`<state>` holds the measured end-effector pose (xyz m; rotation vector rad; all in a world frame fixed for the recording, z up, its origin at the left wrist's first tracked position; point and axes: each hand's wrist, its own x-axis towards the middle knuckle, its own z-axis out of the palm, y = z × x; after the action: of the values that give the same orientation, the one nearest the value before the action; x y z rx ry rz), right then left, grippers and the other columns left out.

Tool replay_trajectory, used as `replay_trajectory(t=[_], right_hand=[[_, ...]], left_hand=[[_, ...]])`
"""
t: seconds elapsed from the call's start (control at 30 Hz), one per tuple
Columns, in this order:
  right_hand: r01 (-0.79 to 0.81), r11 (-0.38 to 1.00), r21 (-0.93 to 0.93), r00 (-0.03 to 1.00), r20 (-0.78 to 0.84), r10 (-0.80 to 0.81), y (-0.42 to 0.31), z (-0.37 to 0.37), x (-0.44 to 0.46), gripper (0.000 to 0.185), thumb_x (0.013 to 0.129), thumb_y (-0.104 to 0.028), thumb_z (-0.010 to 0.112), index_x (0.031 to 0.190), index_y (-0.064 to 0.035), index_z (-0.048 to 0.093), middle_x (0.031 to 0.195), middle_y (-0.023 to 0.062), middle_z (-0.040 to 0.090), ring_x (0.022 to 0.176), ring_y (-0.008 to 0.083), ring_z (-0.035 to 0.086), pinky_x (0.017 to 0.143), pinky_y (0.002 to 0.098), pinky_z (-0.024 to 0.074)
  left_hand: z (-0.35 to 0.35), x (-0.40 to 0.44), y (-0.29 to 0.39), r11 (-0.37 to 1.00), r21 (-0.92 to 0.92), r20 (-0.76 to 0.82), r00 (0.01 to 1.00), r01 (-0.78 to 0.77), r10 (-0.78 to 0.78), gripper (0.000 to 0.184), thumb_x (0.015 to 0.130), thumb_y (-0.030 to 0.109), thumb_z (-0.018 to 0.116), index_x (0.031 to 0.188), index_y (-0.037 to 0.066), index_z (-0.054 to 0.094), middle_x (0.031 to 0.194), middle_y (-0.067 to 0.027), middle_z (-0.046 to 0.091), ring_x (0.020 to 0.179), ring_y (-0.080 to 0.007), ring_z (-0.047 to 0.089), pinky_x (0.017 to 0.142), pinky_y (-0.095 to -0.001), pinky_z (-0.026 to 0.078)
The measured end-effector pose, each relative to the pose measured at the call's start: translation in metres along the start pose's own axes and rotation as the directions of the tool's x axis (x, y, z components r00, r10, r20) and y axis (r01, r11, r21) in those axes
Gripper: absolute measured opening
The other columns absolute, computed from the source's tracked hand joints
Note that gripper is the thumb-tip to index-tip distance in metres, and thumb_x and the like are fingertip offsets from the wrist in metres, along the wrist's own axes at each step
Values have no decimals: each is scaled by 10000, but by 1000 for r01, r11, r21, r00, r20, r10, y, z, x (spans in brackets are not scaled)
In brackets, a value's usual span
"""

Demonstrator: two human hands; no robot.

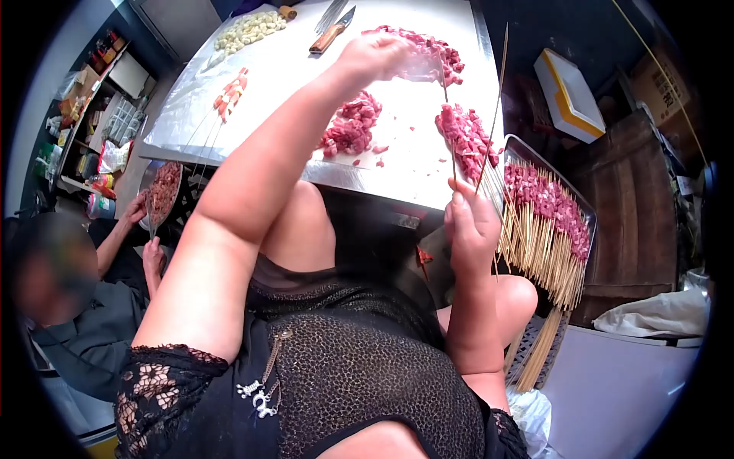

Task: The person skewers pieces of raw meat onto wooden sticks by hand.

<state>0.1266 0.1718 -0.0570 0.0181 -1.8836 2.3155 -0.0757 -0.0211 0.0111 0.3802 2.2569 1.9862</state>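
My right hand (473,222) is closed around the lower ends of thin wooden skewers (501,84), at the table's near right edge. At least two of them point up and away, and the part in view looks bare. My left hand (376,55) is stretched out over the far pile of raw meat pieces (451,65), its fingers smeared by motion, so what they hold is unclear. A second pile of cut meat (355,124) lies below my left forearm. Meat threaded on skewers (465,136) lies just beyond my right hand.
A knife (333,30) and pale chunks (248,32) lie at the far side of the white table (409,172). To the right, a metal tray (590,229) holds many meat skewers. At left, another person holds a bowl of meat (164,191).
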Motion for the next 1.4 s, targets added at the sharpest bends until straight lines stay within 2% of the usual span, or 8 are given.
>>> replay_trajectory(t=[0.13, 0.3, 0.47, 0.7, 0.83, 0.87, 1.07, 1.4], right_hand=[[38, 999, -27, 998, -39, -39, 5, -1, 1, 231, 939, -59, 476, 1126, 45, 560, 631, -33, 460, 500, 21, 352, 457, 160, 259], [61, 998, 9, 996, -66, -60, 8, -4, 5, 224, 939, -59, 478, 1122, 33, 568, 630, -35, 461, 506, 19, 362, 450, 156, 261], [126, 990, -69, 990, -55, -130, 13, -3, 6, 223, 939, -54, 479, 1126, 24, 574, 669, -30, 484, 541, 17, 386, 461, 151, 277], [144, 987, -72, 987, -58, -149, 8, 0, -2, 201, 930, -45, 493, 1089, 28, 591, 663, -34, 492, 581, 27, 437, 534, 164, 355], [163, 983, -78, 984, -64, -169, 6, -3, -5, 201, 930, -37, 490, 1091, 31, 591, 670, -33, 489, 585, 27, 434, 537, 164, 356], [178, 979, -103, 980, -71, -186, 7, -3, -5, 201, 931, -34, 489, 1091, 32, 591, 672, -32, 488, 585, 28, 432, 538, 163, 357], [201, 977, -68, 978, -50, -204, 6, -3, -10, 203, 930, -31, 493, 1094, 41, 588, 681, -29, 492, 588, 29, 431, 540, 161, 357], [206, 976, -72, 977, -49, -210, 9, -3, -4, 219, 937, -47, 479, 1104, 61, 569, 660, -41, 448, 570, 21, 390, 529, 161, 310]], left_hand=[[-14, 55, -12, 886, 457, -225, 974, 79, 29, 344, 876, 252, 611, 1161, 59, 607, 976, -52, 672, 879, -125, 613, 798, -272, 481], [-5, 95, -78, 322, 946, -55, 967, -29, 249, 581, 705, 270, 732, 1239, 125, 553, 957, -88, 675, 869, -173, 636, 846, -284, 479], [-10, 70, -66, 565, 825, 36, 999, -24, -11, 439, 694, 219, 741, 1107, 107, 642, 927, -107, 668, 871, -202, 637, 838, -266, 475], [-18, -2, -49, 792, 542, 240, 955, -281, 175, 307, 736, 109, 693, 1036, 55, 657, 982, -117, 618, 763, -199, 615, 749, -294, 486], [-16, -58, -37, 154, 884, 429, 897, -441, 106, 512, 765, 370, 674, 1210, 132, 585, 1375, -197, 396, 1321, -357, 297, 1038, -476, 303], [-12, -68, -33, 229, 891, 402, 916, -392, 3, 602, 758, 437, 666, 1278, 164, 532, 1465, -185, 265, 1376, -382, 157, 1061, -522, 237], [-25, -61, -13, 742, 661, 247, 966, -111, -76, 190, 846, 216, 630, 942, 66, 696, 876, -101, 682, 843, -183, 636, 783, -294, 483], [32, 3, -23, 147, 989, -4, 997, 16, -79, 255, 775, 315, 627, 899, 106, 703, 899, -137, 667, 873, -283, 640, 778, -398, 503]])
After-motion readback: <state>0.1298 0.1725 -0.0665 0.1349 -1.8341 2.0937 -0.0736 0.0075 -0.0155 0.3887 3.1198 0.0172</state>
